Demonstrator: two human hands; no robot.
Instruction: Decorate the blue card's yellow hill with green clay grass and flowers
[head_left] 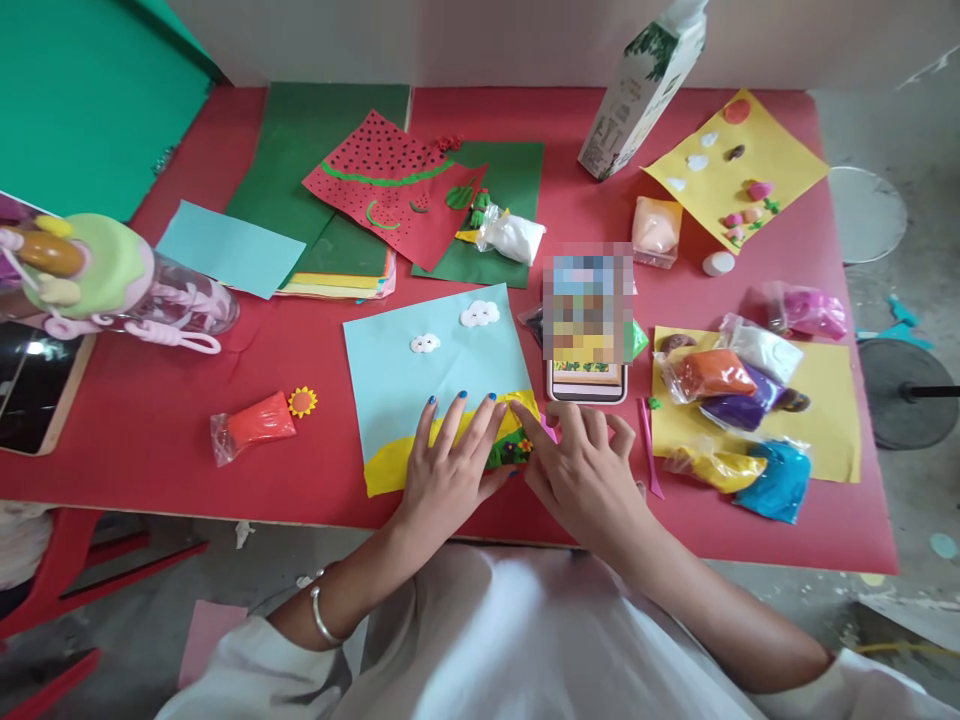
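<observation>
Light-blue paper [431, 385] with a yellow clay band [390, 462] along its near edge lies at the front middle of the red table [187, 470], and we take it as our landmark. Our left hand [450, 470] lies flat on its near right part, fingers spread, pressing the sheet down and gripping nothing. Our right hand [581, 470] sits just right of it, its forefinger stretched out and pressing on the clay at the sheet's near right corner, the other fingers loosely curled; nothing is pinched. Between the two hands we see a small green clay patch [506, 452] on the yellow band.

Just right of the sheet a pink modelling stick [649, 450] lies on the table, and beyond our right hand stands a phone [586, 375], touching the sheet's right edge or nearly so. Further right, a yellow sheet [832, 420] carries bags of orange, purple, white, yellow and blue clay [780, 480]. Left of the blue paper lie a bag of red clay [255, 425] and a small clay sunflower [302, 401].

On the sheet's far part sit two white clay clouds [480, 314]. Beyond it lie green papers [330, 130] and a red watermelon-patterned paper [390, 180]. Farthest, to the right, stand a carton [637, 95] and another yellow sheet with clay bits [780, 150].
</observation>
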